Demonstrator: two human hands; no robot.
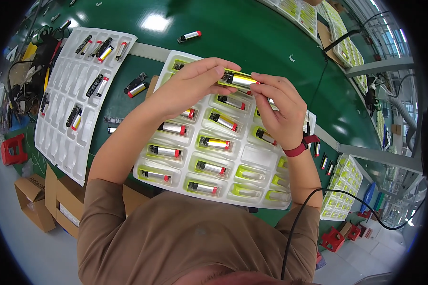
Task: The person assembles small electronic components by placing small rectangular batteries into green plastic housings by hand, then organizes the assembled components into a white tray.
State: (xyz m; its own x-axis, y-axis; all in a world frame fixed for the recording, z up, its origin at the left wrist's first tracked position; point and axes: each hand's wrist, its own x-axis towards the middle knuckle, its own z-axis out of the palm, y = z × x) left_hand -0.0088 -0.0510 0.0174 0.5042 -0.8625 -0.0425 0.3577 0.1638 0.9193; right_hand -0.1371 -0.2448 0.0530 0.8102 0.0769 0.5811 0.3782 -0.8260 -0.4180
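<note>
My left hand and my right hand pinch a yellow-green plastic shell between them, over the far part of a white moulded tray. Inside the shell lies a silver battery cell with a dark part at its left end and a red part at its right end. The left fingers grip the left end; the right thumb and fingers close on the right end. Below, the tray's pockets hold several similar green shells, many with a cell in them. Those at the lower right, such as this shell, show no cell.
To the left, another white tray carries cells with black strips. Loose cells lie on the green table, one beyond the tray. A filled tray stands at right. A black cable crosses my right arm. Cardboard boxes stand lower left.
</note>
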